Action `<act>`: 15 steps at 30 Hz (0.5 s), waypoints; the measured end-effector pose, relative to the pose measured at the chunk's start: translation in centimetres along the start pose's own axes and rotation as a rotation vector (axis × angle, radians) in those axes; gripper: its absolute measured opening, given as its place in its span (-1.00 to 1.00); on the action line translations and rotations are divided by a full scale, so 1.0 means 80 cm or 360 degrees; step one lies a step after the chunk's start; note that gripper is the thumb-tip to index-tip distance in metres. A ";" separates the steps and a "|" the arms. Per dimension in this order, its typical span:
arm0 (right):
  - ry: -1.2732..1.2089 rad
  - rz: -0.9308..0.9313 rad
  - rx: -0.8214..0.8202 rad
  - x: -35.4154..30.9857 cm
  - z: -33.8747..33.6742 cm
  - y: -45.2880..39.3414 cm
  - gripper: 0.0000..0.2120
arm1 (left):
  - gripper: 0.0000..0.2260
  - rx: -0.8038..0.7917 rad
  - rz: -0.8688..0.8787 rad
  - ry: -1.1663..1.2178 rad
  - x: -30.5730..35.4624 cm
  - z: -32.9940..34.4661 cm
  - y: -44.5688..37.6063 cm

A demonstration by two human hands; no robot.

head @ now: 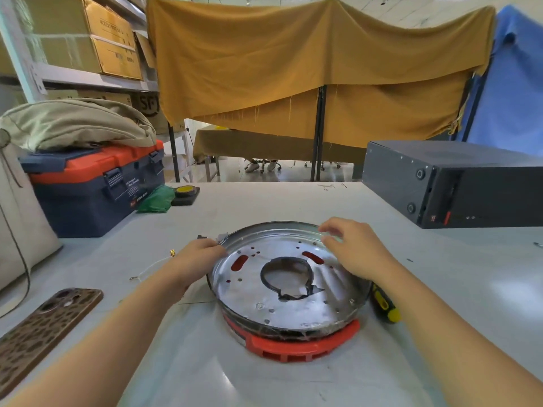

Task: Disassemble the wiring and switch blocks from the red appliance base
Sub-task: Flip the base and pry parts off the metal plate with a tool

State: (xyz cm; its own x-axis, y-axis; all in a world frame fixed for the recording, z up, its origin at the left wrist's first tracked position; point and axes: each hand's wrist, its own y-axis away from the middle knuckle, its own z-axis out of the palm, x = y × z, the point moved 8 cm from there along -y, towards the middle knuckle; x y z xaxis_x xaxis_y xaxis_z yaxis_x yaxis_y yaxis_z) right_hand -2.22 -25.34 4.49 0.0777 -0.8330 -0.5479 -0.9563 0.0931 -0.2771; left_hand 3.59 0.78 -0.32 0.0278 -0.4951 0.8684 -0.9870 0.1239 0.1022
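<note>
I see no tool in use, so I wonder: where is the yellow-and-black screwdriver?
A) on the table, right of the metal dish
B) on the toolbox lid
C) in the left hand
A: the screwdriver lies on the table just right of the metal dish, beside the right forearm.

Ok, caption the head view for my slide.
Left hand and right hand on the rim of the metal plate atop the red appliance base, yellow-handled screwdriver alongside.
</note>
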 end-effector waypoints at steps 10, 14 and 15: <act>-0.0295 0.0569 0.0156 0.128 -0.028 0.011 -0.86 | -0.80 -0.0176 -0.0004 0.0668 0.018 0.028 -0.024; -0.0080 0.0663 0.0046 0.150 -0.012 0.014 -0.97 | -0.71 -0.0182 -0.0008 0.0982 0.010 0.034 -0.031; -0.0029 0.0673 0.0040 0.151 -0.011 0.013 -0.97 | -0.69 -0.0183 0.0006 0.1049 0.009 0.034 -0.031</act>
State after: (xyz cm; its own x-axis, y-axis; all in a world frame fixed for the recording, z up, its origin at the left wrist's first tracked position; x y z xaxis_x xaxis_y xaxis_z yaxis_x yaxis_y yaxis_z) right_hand -2.52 -35.76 -1.76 -0.3151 -0.7089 -0.6310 -0.8978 0.4383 -0.0440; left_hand 5.63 -2.20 -1.28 0.1510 0.1301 0.9799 -0.9652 0.2333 0.1178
